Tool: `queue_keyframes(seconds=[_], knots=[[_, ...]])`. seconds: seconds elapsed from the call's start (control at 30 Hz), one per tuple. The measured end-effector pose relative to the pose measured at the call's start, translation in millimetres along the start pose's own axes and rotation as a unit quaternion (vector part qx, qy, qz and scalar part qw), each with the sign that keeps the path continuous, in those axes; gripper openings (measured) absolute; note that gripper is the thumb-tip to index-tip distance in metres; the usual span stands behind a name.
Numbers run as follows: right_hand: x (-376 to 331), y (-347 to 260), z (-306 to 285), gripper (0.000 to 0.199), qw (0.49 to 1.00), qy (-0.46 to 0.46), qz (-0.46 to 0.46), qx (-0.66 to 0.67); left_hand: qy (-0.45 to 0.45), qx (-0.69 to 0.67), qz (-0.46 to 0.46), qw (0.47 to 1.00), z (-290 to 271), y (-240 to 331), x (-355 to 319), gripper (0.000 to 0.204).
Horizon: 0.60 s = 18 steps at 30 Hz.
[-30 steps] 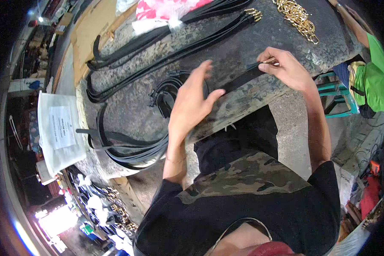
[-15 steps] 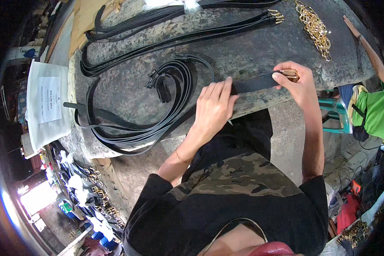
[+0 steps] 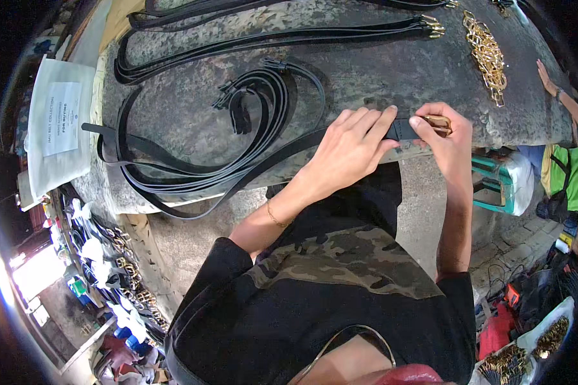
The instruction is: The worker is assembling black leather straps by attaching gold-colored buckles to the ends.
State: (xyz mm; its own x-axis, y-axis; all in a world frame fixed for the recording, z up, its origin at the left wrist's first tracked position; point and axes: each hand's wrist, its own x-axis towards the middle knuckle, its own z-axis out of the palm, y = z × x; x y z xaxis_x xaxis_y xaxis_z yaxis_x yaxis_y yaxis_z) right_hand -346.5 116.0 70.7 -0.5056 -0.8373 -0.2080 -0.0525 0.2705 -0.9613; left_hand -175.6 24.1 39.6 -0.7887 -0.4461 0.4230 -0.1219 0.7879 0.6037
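A black belt (image 3: 401, 129) stretches along the near edge of the table between my hands, its gold buckle (image 3: 439, 122) at the right end. My right hand (image 3: 444, 131) is closed around the buckle end, thumb on the near side. Close beside it, my left hand (image 3: 348, 151) grips the strap, fingers over it and thumb at the lower edge, hiding part of it. From there the strap runs left along a loose coil of black belts (image 3: 273, 122).
More black belts (image 3: 276, 43) with gold ends lie folded across the far side. A heap of gold buckles (image 3: 485, 54) sits far right, near another person's hand (image 3: 547, 78). A white sheet with a label (image 3: 61, 122) hangs off the left edge. A green stool (image 3: 494, 183) stands right.
My left hand has slid right along the belt, up near the buckle. My right hand stays on the buckle end. The view has shifted slightly.
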Motion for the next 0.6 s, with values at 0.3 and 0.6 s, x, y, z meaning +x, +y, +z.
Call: queue_keyframes(seconds=[0.3, 0.6], knots=[[0, -9, -2, 0.022, 0.997, -0.077, -0.031, 0.001, 0.006, -0.012, 0.036, 0.999, -7, -1, 3, 0.054], [9, 8, -4, 0.021, 0.996, -0.036, -0.018, 0.075, 0.051, -0.014, 0.054, 0.997, 1, -2, 16, 0.042]])
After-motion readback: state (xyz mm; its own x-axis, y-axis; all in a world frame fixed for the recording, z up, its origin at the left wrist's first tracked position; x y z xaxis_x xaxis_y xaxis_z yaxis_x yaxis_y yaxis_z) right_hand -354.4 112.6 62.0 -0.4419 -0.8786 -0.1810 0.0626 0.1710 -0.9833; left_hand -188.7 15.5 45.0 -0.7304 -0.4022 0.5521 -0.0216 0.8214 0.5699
